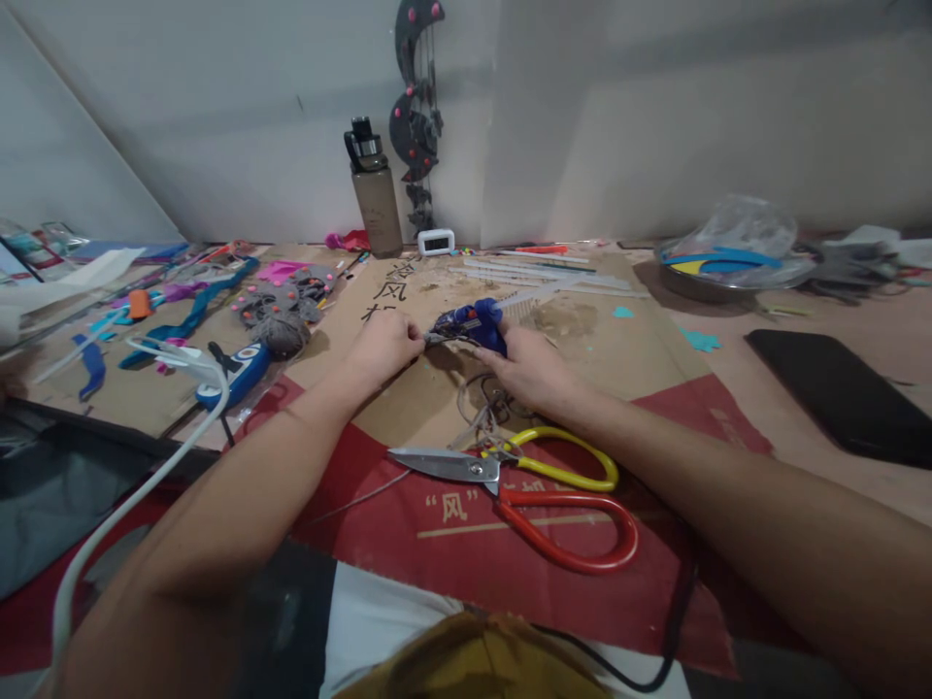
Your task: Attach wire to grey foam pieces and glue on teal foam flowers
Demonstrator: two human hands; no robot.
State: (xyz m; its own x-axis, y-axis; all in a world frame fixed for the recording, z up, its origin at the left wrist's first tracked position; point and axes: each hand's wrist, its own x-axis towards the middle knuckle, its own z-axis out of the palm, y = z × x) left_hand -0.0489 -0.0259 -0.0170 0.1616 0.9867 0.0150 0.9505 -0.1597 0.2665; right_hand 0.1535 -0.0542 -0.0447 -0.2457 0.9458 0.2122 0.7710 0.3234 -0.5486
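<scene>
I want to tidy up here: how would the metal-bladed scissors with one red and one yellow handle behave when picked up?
The metal-bladed scissors would likely feel stiff, given their solid-looking blades. They may swing at the pivot, since the handles stand apart. The thin, tangled grey cord by the yellow handle might snag and drag along.

Blue piece [492, 328], red-yellow scissor handles [560, 499]
</scene>
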